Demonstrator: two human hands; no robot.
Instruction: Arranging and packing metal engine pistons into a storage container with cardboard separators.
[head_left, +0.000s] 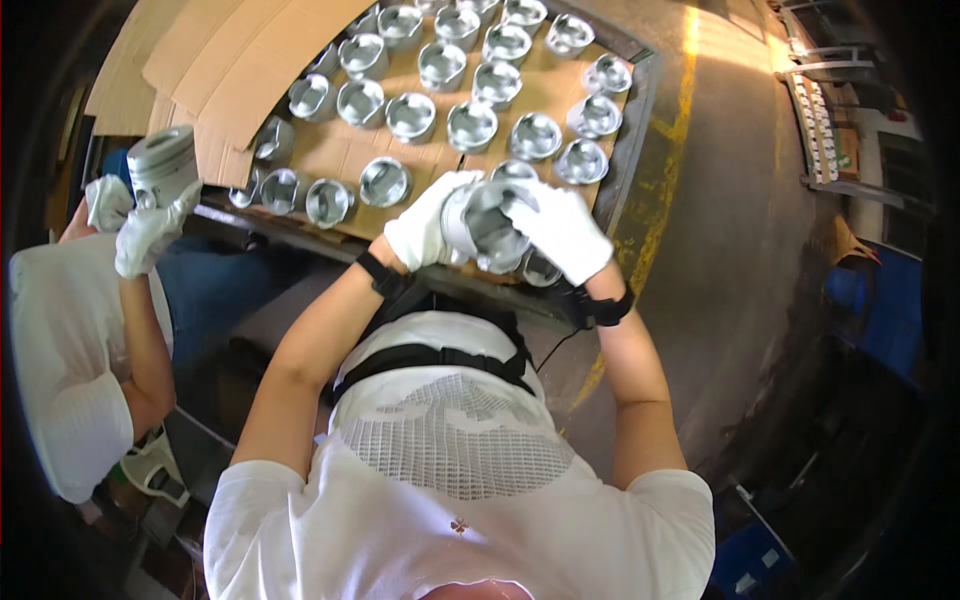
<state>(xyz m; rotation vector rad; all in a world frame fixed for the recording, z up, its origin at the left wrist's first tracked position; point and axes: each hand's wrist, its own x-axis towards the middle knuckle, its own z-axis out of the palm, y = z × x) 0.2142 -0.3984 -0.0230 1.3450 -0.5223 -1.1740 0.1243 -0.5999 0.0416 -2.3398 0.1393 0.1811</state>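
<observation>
A silver metal piston [484,228] is held up over the near edge of the table, its hollow side facing me. My left hand [425,232], in a white glove, is closed around its left side. My right hand [566,230], gloved too, grips it from the right, with fingertips at its upper rim and over the opening. Part of the piston is hidden behind that hand. Several more pistons [411,118] stand in loose rows on cardboard [322,160] beyond my hands. One piston [541,268] sits just below my right hand, partly covered.
A dark metal table edge [640,110] bounds the pistons on the right. Cardboard sheets [225,55] lie at the upper left. To my left, a co-worker's gloved hands [150,228] hold up another piston [162,165]. A yellow floor line [672,150] runs past the table.
</observation>
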